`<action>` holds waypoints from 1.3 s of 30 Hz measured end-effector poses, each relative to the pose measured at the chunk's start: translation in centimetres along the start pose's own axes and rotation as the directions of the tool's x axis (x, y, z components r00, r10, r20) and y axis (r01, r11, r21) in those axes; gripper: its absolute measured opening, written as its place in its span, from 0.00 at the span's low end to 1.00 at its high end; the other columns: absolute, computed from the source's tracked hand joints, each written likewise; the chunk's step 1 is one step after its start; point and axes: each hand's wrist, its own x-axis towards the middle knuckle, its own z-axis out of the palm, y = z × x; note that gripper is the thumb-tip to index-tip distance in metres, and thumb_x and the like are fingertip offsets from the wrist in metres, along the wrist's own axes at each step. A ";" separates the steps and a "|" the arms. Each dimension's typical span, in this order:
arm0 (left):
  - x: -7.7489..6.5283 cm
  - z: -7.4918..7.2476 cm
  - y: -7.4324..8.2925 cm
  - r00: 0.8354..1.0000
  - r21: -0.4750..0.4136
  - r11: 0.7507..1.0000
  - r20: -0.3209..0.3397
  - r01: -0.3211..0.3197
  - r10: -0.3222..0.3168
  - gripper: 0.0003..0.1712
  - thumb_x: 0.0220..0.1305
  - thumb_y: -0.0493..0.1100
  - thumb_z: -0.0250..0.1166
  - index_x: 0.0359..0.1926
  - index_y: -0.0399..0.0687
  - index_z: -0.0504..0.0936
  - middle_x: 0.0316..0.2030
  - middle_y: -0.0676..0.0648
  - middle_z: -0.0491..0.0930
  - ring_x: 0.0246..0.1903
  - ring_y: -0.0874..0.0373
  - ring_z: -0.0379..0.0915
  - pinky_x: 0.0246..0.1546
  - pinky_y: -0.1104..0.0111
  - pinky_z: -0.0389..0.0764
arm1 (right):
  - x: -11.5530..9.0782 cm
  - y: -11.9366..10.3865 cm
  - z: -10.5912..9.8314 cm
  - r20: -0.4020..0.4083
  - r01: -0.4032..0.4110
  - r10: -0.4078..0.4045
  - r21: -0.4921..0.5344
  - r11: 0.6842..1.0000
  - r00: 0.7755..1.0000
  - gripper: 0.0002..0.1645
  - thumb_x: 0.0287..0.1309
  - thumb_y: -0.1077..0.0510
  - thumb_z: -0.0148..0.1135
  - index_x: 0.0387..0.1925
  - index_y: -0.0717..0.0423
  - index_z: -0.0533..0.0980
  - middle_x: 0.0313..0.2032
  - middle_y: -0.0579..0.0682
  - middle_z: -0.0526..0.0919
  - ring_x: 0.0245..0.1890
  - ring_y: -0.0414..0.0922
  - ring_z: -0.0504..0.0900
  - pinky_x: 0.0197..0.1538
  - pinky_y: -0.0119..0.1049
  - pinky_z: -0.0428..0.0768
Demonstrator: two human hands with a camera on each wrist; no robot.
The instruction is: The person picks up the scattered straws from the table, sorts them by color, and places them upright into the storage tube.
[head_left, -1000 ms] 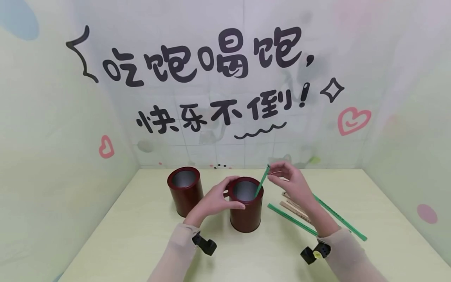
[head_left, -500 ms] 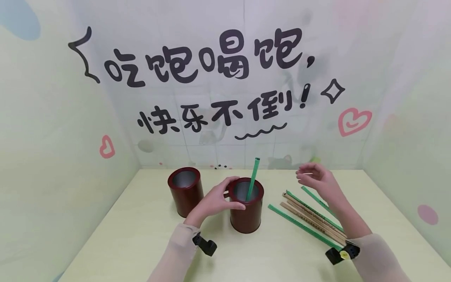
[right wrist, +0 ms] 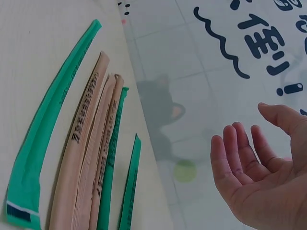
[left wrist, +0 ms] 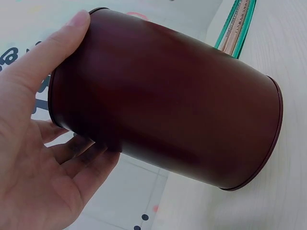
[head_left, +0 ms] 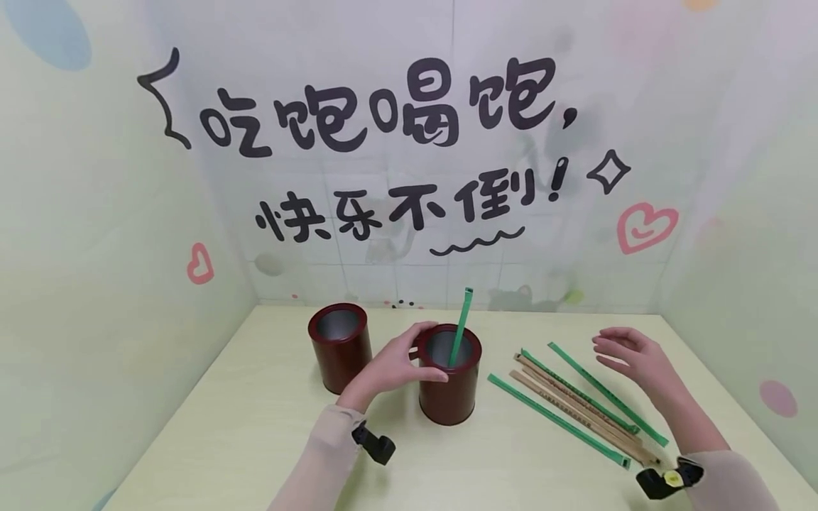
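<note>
My left hand [head_left: 397, 362] grips a dark red can [head_left: 447, 397] near its rim, thumb on the near side and fingers round the left side; the left wrist view shows the can [left wrist: 163, 100] filling the middle. One green paper-wrapped stick [head_left: 461, 326] leans upright inside the can, its top above the rim. Off to the right, my right hand [head_left: 639, 358] hovers above the table with loosely bent fingers and holds nothing. Below and left of it lie green wrapped sticks [head_left: 556, 420] and brown wrapped sticks [head_left: 562, 406], seen closer in the right wrist view.
A second dark red can [head_left: 341, 355] stands upright to the left, behind my left forearm. The pale table [head_left: 511, 475] ends at a printed back wall [head_left: 332, 277], with side walls at left and right.
My right hand has let go of the green wrapped stick in the can and moved right, past the loose sticks. The left hand keeps its hold on the can.
</note>
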 end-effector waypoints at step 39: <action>0.3 0.0 -0.1 1.000 0.008 1.000 0.001 0.012 -0.012 0.51 0.53 0.48 0.78 0.73 0.48 0.61 0.68 0.46 0.70 0.66 0.46 0.69 0.66 0.51 0.74 | -0.6 5.2 -4.2 0.118 -0.112 0.240 -0.634 0.765 0.964 0.16 0.58 0.61 0.69 0.40 0.72 0.76 0.32 0.51 0.80 0.29 0.34 0.73 0.33 0.27 0.77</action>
